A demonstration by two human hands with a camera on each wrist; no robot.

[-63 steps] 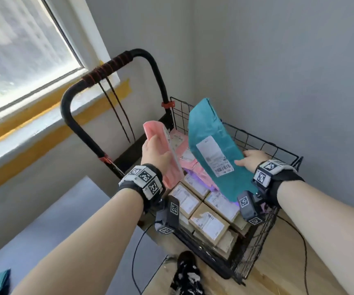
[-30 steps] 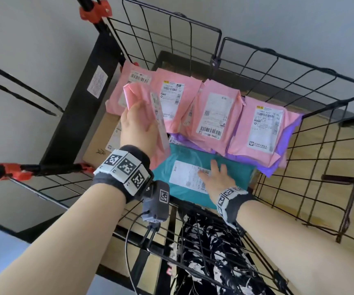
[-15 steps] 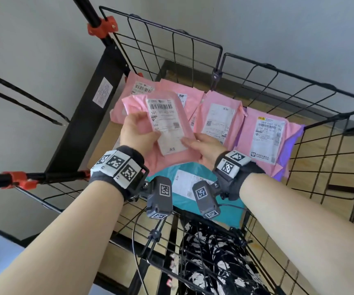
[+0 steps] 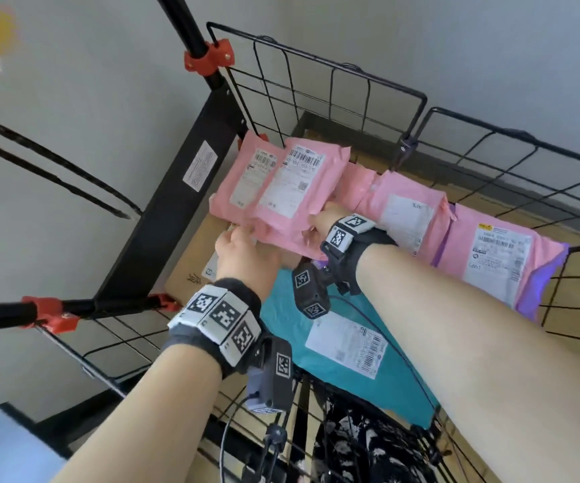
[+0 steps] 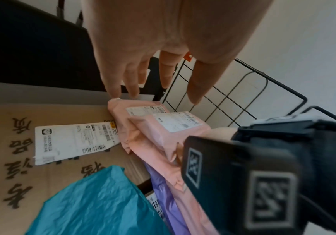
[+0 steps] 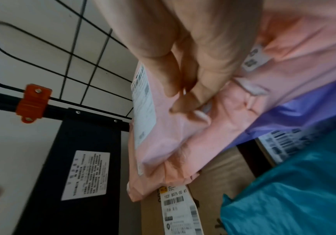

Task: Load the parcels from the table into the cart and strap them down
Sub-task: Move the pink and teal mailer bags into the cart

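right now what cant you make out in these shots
- Right hand: in the head view its fingers are hidden under the pink parcel; the right wrist view is blurred, so its grip is unclear.
- Cardboard box: mostly covered by parcels and the left hand.
- Teal parcel: partly hidden by the right forearm.
- Label text: too small or blurred in every view.
- Table and straps: out of view.

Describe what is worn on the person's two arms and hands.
Both forearms are bare, with no sleeves and no gloves. The left hand and right hand each have a dark wristband carrying white square blocks printed with black-and-white coded markers. A dark boxy camera bearing the same markers hangs under each wrist, and a thin black cable trails from it.
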